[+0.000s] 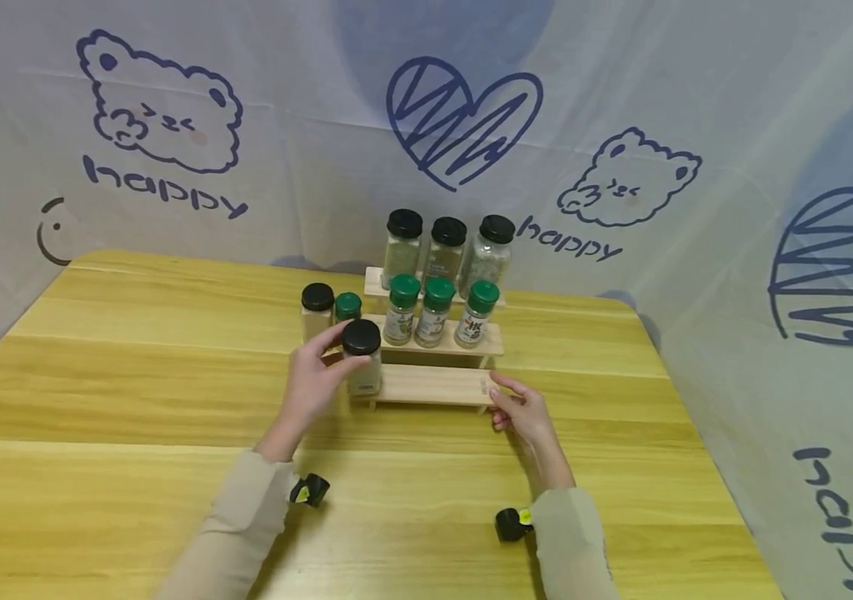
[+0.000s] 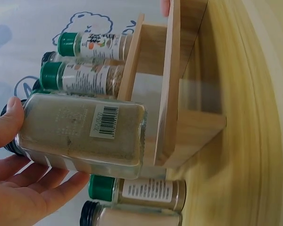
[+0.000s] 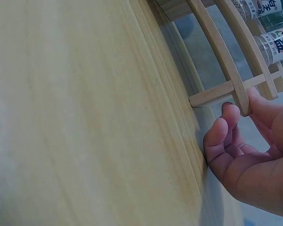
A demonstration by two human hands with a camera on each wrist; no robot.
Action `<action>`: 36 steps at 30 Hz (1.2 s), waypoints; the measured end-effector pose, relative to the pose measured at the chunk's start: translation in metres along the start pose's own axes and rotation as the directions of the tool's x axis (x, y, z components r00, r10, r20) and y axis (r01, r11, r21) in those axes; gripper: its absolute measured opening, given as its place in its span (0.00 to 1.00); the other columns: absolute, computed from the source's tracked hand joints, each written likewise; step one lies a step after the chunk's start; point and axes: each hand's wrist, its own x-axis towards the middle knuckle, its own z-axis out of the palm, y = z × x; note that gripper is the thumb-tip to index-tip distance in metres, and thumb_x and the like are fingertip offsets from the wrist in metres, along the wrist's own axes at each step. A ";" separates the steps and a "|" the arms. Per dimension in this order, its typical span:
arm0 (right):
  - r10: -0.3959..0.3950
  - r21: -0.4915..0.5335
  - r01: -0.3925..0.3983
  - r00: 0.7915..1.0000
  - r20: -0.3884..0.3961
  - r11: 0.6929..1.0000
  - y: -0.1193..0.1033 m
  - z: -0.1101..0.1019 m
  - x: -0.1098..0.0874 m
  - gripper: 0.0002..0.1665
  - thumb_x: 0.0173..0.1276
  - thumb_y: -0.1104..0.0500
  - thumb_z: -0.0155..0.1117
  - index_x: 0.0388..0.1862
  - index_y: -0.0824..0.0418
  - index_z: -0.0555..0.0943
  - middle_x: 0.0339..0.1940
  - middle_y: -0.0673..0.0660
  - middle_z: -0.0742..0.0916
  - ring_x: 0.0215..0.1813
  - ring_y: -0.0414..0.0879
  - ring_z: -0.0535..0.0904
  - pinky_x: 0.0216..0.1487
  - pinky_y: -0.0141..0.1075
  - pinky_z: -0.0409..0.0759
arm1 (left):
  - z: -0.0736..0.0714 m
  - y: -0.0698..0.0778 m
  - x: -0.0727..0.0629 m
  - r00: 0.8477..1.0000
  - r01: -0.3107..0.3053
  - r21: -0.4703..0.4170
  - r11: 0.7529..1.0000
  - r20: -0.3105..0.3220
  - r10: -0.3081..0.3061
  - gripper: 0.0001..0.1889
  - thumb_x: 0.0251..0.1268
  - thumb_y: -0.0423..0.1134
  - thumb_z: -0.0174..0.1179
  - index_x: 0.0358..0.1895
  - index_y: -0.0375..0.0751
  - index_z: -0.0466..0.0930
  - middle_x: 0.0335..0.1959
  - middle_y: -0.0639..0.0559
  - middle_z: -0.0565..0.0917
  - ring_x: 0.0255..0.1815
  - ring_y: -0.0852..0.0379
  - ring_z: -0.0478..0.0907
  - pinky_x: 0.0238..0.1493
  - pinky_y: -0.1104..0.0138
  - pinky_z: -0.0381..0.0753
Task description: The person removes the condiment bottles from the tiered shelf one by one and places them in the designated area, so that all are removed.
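My left hand (image 1: 309, 382) grips a spice jar (image 1: 365, 377) with a black cap, thumb and fingers around its upper part. This jar is square-sided glass with brownish powder and a barcode label, seen in the left wrist view. It stands at the left end of the lowest step of a three-step wooden rack (image 1: 434, 385); whether its base touches the wood I cannot tell. At the rack's other end, my right hand (image 1: 530, 417) pinches the right end of that lowest step, thumb above and curled fingers below in the head view.
Three green-capped jars (image 1: 432, 313) occupy the middle step, and three black-capped jars (image 1: 446, 247) the top one. Left of the rack, a black-capped jar (image 1: 317, 310) and a green-capped jar (image 1: 347, 307) stand on the wooden table (image 1: 134, 375). Behind hangs a printed cloth (image 1: 306, 100).
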 end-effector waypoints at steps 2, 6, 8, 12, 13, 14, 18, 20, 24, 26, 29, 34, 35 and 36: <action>0.000 0.004 0.000 1.000 -0.002 1.000 0.000 0.000 0.000 0.23 0.65 0.67 0.54 0.59 0.69 0.69 0.15 0.53 0.81 0.13 0.38 0.72 0.15 0.27 0.74 | -0.004 0.000 0.001 1.000 0.001 0.011 1.000 -0.008 -0.001 0.25 0.49 0.25 0.64 0.54 0.25 0.70 0.49 0.33 0.75 0.51 0.46 0.71 0.48 0.63 0.75; -0.006 0.009 0.006 1.000 -0.005 1.000 0.000 0.000 0.000 0.23 0.64 0.68 0.55 0.59 0.69 0.69 0.14 0.53 0.81 0.13 0.38 0.72 0.14 0.27 0.74 | -0.013 -0.002 0.002 1.000 -0.008 0.036 0.999 -0.021 0.008 0.24 0.49 0.25 0.63 0.54 0.26 0.71 0.50 0.34 0.75 0.50 0.47 0.72 0.47 0.63 0.75; -0.012 0.009 0.012 1.000 -0.003 1.000 0.000 0.000 0.000 0.23 0.64 0.68 0.54 0.59 0.70 0.69 0.14 0.52 0.81 0.13 0.38 0.72 0.14 0.27 0.74 | -0.017 -0.003 0.002 0.999 -0.016 0.045 0.999 -0.028 0.017 0.24 0.50 0.25 0.63 0.54 0.26 0.71 0.50 0.34 0.75 0.50 0.47 0.72 0.47 0.65 0.75; -0.015 0.010 0.015 1.000 -0.007 1.000 0.000 0.000 0.001 0.23 0.64 0.68 0.54 0.59 0.70 0.69 0.14 0.52 0.81 0.12 0.38 0.72 0.14 0.27 0.74 | -0.026 -0.004 0.002 0.999 -0.036 0.056 0.998 -0.033 0.038 0.24 0.52 0.25 0.62 0.55 0.26 0.70 0.52 0.35 0.74 0.51 0.47 0.71 0.46 0.71 0.75; -0.015 0.009 0.015 1.000 -0.007 1.000 0.000 0.000 0.001 0.23 0.64 0.68 0.54 0.58 0.70 0.69 0.14 0.52 0.81 0.12 0.38 0.72 0.14 0.27 0.74 | -0.027 -0.005 0.003 0.999 -0.038 0.055 0.998 -0.035 0.040 0.24 0.52 0.25 0.61 0.55 0.26 0.70 0.52 0.35 0.73 0.51 0.47 0.71 0.46 0.71 0.75; -0.010 0.010 0.010 1.000 -0.009 1.000 0.000 0.000 0.001 0.22 0.64 0.68 0.55 0.58 0.69 0.69 0.14 0.52 0.81 0.12 0.38 0.72 0.14 0.27 0.74 | -0.029 -0.005 0.003 0.999 -0.039 0.060 0.997 -0.034 0.041 0.24 0.52 0.25 0.61 0.55 0.26 0.69 0.53 0.35 0.73 0.51 0.47 0.71 0.46 0.72 0.75; -0.004 0.008 0.004 1.000 -0.012 1.000 0.000 0.000 0.001 0.23 0.64 0.68 0.55 0.58 0.69 0.69 0.14 0.52 0.81 0.13 0.38 0.72 0.14 0.27 0.74 | -0.037 -0.007 0.004 0.999 -0.025 0.077 0.997 -0.035 0.028 0.24 0.53 0.24 0.60 0.56 0.25 0.68 0.53 0.34 0.72 0.52 0.46 0.71 0.47 0.69 0.75; -0.001 0.007 0.001 1.000 -0.013 1.000 0.000 0.000 0.001 0.22 0.64 0.68 0.55 0.58 0.69 0.70 0.14 0.52 0.81 0.13 0.38 0.72 0.14 0.27 0.74 | -0.040 -0.008 0.005 0.999 -0.023 0.096 0.995 -0.034 0.026 0.24 0.53 0.25 0.60 0.56 0.25 0.68 0.53 0.34 0.72 0.52 0.46 0.70 0.48 0.67 0.74; -0.002 0.002 0.002 1.000 -0.013 1.000 0.000 0.000 0.001 0.22 0.64 0.67 0.55 0.58 0.69 0.70 0.15 0.53 0.81 0.13 0.38 0.72 0.15 0.27 0.74 | -0.048 -0.009 0.006 0.999 -0.031 0.134 0.991 -0.040 0.036 0.23 0.54 0.25 0.60 0.55 0.24 0.68 0.52 0.34 0.73 0.53 0.45 0.71 0.49 0.63 0.73; -0.003 0.002 0.003 1.000 -0.011 1.000 0.001 0.000 0.001 0.22 0.64 0.67 0.55 0.58 0.69 0.70 0.15 0.53 0.81 0.13 0.38 0.72 0.15 0.27 0.74 | -0.052 -0.011 0.007 0.998 -0.043 0.147 0.988 -0.040 0.050 0.22 0.54 0.24 0.60 0.54 0.24 0.69 0.52 0.34 0.73 0.53 0.45 0.71 0.49 0.62 0.73; -0.005 0.007 0.005 1.000 -0.007 1.000 0.001 0.000 0.001 0.23 0.64 0.68 0.55 0.58 0.70 0.69 0.14 0.52 0.81 0.13 0.38 0.71 0.14 0.27 0.74 | -0.058 -0.014 0.009 0.997 -0.057 0.154 0.986 -0.039 0.064 0.22 0.53 0.23 0.60 0.53 0.23 0.69 0.52 0.33 0.73 0.53 0.43 0.71 0.49 0.62 0.72; -0.010 0.006 0.010 1.000 -0.007 1.000 0.001 0.000 0.001 0.23 0.64 0.68 0.55 0.58 0.70 0.69 0.14 0.52 0.81 0.12 0.37 0.71 0.14 0.27 0.73 | -0.068 -0.019 0.013 0.998 -0.051 0.145 0.988 -0.025 0.055 0.23 0.52 0.23 0.60 0.53 0.23 0.69 0.51 0.32 0.73 0.53 0.42 0.71 0.47 0.72 0.73; -0.012 0.007 0.012 1.000 -0.007 1.000 0.001 0.001 0.001 0.23 0.64 0.68 0.55 0.58 0.70 0.69 0.14 0.52 0.81 0.12 0.37 0.71 0.14 0.27 0.73 | -0.070 -0.020 0.013 0.999 -0.047 0.145 0.988 -0.018 0.050 0.23 0.52 0.23 0.60 0.54 0.23 0.69 0.51 0.32 0.73 0.52 0.42 0.71 0.46 0.74 0.73; -0.013 0.007 0.013 1.000 -0.008 1.000 0.001 0.001 0.001 0.23 0.64 0.68 0.55 0.58 0.70 0.69 0.14 0.52 0.81 0.12 0.37 0.71 0.14 0.27 0.73 | -0.072 -0.021 0.014 0.999 -0.042 0.145 0.989 -0.009 0.044 0.23 0.52 0.23 0.60 0.54 0.23 0.69 0.51 0.32 0.74 0.52 0.42 0.72 0.45 0.76 0.73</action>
